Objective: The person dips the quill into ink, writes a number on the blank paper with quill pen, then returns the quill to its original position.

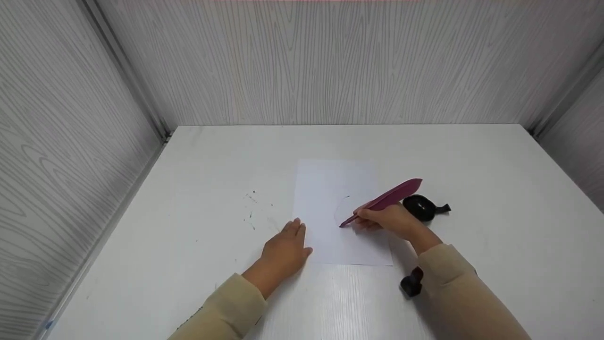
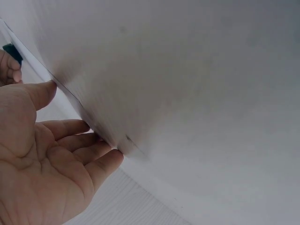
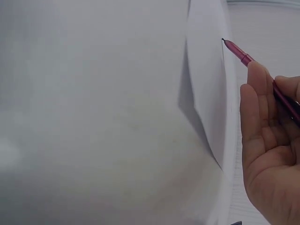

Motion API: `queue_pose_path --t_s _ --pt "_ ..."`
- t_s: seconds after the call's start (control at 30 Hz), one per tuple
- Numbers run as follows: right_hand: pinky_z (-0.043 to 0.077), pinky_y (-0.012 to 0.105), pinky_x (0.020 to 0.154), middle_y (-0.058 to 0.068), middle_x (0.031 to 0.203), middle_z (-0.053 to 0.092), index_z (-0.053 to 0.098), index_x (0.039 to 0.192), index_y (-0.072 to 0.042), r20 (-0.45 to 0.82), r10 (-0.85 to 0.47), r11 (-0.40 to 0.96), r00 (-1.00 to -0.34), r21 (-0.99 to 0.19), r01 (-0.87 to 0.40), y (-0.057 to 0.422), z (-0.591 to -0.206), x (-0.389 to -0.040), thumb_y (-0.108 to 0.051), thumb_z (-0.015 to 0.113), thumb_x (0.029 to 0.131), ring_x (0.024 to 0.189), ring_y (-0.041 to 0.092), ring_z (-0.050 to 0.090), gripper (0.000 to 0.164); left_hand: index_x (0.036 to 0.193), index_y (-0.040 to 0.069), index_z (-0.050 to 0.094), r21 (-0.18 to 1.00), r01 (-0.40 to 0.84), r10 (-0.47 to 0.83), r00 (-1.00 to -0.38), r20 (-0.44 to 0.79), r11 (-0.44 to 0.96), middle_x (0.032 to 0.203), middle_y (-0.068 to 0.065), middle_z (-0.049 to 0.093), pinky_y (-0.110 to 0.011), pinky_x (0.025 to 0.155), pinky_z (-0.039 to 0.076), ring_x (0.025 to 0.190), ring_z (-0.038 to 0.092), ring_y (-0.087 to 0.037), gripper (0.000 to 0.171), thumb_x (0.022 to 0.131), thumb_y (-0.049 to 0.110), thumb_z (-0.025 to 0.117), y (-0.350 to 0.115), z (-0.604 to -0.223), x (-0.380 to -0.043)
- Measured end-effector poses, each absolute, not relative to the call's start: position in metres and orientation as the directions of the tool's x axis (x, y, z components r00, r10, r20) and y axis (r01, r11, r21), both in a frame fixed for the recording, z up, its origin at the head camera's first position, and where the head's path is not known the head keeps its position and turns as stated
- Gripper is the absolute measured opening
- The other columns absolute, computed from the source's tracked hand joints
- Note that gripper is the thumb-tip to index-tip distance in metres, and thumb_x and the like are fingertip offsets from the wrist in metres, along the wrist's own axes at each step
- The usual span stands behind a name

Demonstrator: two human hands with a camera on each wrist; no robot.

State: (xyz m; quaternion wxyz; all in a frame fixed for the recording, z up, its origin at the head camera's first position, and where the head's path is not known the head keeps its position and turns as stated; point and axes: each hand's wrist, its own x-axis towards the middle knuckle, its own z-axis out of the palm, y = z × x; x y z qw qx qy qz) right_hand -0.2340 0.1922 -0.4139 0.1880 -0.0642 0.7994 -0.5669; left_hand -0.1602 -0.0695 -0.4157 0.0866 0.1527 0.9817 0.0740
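We are holding our left forearm (image 1: 229, 309) and our right forearm (image 1: 467, 300) out in front, both slanting inward. We are resting our left hand (image 1: 284, 248) with its back facing up, its fingers (image 1: 296, 227) nearly straight and lying close together, its thumb (image 1: 307, 251) standing apart to the side. Our left wrist (image 1: 259, 276) is running roughly in line with its forearm. We are pinching with our right hand (image 1: 391, 221), the thumb pressing in, while its outer fingers (image 3: 250, 112) are bending gently and the whole hand is angling leftward.
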Motion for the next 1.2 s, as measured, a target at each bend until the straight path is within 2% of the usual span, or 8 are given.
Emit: queue_pose_path --t_s 0.7,0.97,1.2 --pt "0.053 0.029 0.081 0.009 0.096 0.072 0.071 0.109 -0.001 -0.271 -0.302 0.432 -0.914 -0.894 0.123 0.213 -0.409 -0.226 -0.036 0.069 0.088 0.090 0.016 0.068 0.041 0.144 -0.005 0.035 0.165 0.284 0.311 -0.935 -0.169 0.945 0.151 -0.017 0.030 -0.038 0.110 0.027 0.139 0.026 -0.028 0.062 0.099 0.034 0.051 -0.070 -0.416 -0.161" --pt "0.054 0.029 0.081 0.007 0.096 0.072 0.070 0.110 0.000 -0.273 -0.293 0.443 -0.916 -0.888 0.123 0.218 -0.406 -0.227 -0.034 0.068 0.089 0.090 0.016 0.068 0.040 0.144 -0.004 0.035 0.164 0.276 0.303 -0.937 -0.173 0.947 0.151 -0.016 0.030 -0.038 0.110 0.027 0.140 0.026 -0.027 0.061 0.099 0.034 0.051 -0.070 -0.416 -0.161" --pt "0.055 0.030 0.079 0.011 0.096 0.072 0.068 0.111 0.003 -0.234 -0.257 0.378 -0.938 -0.917 0.126 0.225 -0.409 -0.230 -0.025 0.068 0.090 0.087 0.018 0.068 0.036 0.144 -0.004 0.035 0.177 0.274 0.304 -0.938 -0.170 0.945 0.151 -0.016 0.030 -0.038 0.110 0.028 0.140 0.026 -0.027 0.061 0.099 0.033 0.052 -0.070 -0.416 -0.161"
